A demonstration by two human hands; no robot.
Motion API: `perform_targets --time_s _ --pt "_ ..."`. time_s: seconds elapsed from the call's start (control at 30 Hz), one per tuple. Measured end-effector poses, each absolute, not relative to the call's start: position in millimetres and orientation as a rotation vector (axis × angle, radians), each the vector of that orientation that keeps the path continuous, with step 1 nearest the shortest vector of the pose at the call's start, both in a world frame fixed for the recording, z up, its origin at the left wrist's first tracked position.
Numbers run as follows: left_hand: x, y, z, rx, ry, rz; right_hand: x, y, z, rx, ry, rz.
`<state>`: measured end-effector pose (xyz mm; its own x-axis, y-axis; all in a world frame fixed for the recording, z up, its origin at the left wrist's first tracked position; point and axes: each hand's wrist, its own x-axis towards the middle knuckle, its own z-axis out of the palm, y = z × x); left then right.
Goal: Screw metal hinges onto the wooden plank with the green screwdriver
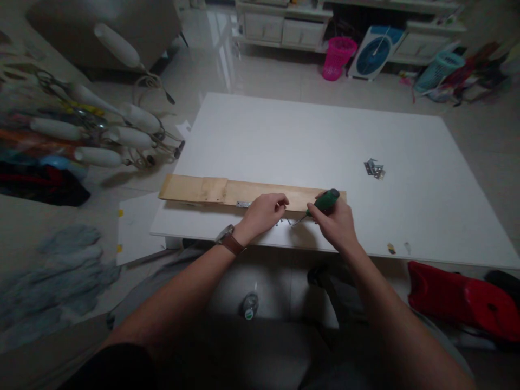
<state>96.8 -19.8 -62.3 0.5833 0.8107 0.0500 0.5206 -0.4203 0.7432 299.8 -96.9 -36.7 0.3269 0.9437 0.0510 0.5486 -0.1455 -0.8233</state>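
Observation:
My right hand is wrapped round the green handle of a screwdriver. Its shaft slants down and left to the white tabletop, with the tip close to a few small screws. My left hand, with a watch on its wrist, rests over the front edge of a long wooden board. Its fingers are curled towards the thumb; whatever they may hold is too small to make out. A flat metal bracket lies on the board's front edge, partly hidden by this hand.
Metal brackets lie piled on the right of the white table. A small yellow-and-black item sits near its front edge. A lamp with several white shades stands left, a bottle on the floor below, a red object at right.

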Motion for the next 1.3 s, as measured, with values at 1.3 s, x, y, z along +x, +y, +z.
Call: perform_targets --time_s 1.3 --pt "106.3 -35.0 -65.1 2.295 0.772 0.188 304.9 -87.9 -19.4 -1.540 -0.855 0.500"
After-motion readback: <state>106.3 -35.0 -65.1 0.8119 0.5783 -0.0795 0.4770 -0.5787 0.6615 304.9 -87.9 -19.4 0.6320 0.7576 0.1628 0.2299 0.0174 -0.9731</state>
